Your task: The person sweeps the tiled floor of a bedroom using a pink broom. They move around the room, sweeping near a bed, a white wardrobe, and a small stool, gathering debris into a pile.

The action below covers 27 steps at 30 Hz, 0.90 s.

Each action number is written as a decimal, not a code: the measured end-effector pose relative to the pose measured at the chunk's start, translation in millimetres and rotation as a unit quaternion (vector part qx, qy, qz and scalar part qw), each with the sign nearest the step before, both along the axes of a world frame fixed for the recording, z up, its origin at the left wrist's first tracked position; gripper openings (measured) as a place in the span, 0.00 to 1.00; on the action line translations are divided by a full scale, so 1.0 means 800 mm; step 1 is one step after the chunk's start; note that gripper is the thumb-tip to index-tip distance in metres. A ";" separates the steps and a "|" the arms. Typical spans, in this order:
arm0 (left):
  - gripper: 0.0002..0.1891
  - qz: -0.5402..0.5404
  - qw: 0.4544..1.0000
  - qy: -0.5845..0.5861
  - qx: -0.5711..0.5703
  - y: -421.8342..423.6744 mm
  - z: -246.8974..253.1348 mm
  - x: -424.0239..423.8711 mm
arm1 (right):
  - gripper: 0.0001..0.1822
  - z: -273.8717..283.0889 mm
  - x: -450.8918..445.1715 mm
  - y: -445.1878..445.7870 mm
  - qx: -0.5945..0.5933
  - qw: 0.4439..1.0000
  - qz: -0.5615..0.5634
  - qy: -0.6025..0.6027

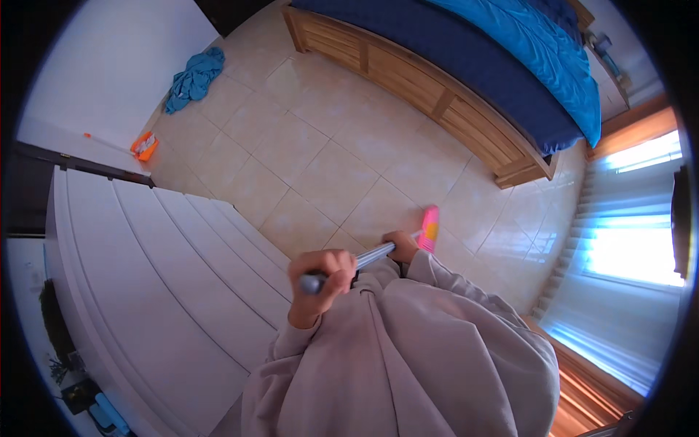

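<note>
My left hand grips the top end of a grey broom handle, close in front of my chest. Lower down the same handle, my right hand is closed around it. The pink and yellow broom head shows beyond my right hand, low over the tiled floor; whether its bristles touch the tiles is hidden. My sleeves cover both wrists.
A white chest of drawers stands close on my left. Ahead is a wooden bed frame. An orange dustpan and crumpled blue cloth lie by the wall. Sheer curtains hang at right.
</note>
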State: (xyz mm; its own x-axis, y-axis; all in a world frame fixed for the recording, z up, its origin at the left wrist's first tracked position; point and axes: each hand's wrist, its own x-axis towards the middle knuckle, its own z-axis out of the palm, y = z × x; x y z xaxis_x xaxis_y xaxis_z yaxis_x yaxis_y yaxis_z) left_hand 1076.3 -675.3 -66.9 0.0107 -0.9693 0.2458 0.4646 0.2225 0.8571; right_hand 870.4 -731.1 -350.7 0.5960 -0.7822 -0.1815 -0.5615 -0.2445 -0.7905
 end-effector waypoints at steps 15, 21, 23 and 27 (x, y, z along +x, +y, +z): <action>0.13 -0.070 0.869 -0.418 -0.254 -0.006 0.045 -0.082 | 0.13 0.042 0.124 -0.095 -0.135 0.957 -0.061 -0.250; 0.13 -0.074 0.865 -0.322 -0.378 -0.006 0.133 -0.050 | 0.13 0.172 0.040 -0.097 -0.234 0.957 0.058 -0.161; 0.13 -0.101 0.901 -0.204 -0.371 -0.011 0.153 -0.045 | 0.11 0.190 0.006 -0.082 -0.244 0.955 0.105 -0.132; 0.10 -0.019 0.968 -0.022 -0.251 -0.018 0.118 -0.073 | 0.09 0.164 -0.087 -0.067 -0.117 0.980 0.100 -0.124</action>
